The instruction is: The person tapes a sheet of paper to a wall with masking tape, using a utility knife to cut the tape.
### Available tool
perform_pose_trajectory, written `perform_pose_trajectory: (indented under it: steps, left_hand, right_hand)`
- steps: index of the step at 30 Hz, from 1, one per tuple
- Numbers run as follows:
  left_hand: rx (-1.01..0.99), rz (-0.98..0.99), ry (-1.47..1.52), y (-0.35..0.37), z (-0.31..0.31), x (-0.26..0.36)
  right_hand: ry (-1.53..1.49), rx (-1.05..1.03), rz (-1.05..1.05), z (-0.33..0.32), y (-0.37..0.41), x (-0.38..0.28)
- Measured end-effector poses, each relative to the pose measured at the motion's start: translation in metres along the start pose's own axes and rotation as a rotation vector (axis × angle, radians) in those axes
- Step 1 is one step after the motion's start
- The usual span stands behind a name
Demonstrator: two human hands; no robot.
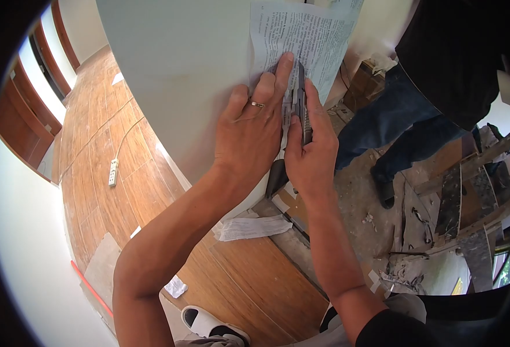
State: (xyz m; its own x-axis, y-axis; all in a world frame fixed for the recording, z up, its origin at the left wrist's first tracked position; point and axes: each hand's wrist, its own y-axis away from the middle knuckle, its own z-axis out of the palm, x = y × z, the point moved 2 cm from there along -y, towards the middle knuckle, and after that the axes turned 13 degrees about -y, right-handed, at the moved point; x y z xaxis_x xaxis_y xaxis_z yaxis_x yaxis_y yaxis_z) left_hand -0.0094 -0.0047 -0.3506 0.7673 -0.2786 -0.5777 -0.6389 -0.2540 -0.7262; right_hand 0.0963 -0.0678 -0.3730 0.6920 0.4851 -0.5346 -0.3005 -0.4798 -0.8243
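Observation:
My left hand, with a ring on one finger, lies flat against a pale wall, its fingertips pressing the lower left part of a printed paper sheet stuck to the wall. My right hand is closed around a grey utility knife, held upright with its tip against the paper just right of my left fingers. The two hands touch each other at the knife.
Another person in a black top and blue jeans stands close on the right, on rubble and broken boards. A white power strip lies on the wooden floor at left. Crumpled paper lies below the wall; a white slipper is near the bottom.

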Motion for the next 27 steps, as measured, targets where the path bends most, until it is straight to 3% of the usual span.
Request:
perform_pose_trajectory:
  steps: [25, 27]
  left_hand:
    - [0.03, -0.007, 0.011, 0.004, -0.001, 0.003]
    - [0.041, -0.016, 0.002, 0.001, 0.0, 0.0]
  right_hand:
    - [-0.024, -0.044, 0.152, 0.005, 0.034, 0.008]
    - [-0.058, 0.025, 0.07, 0.002, 0.046, 0.0]
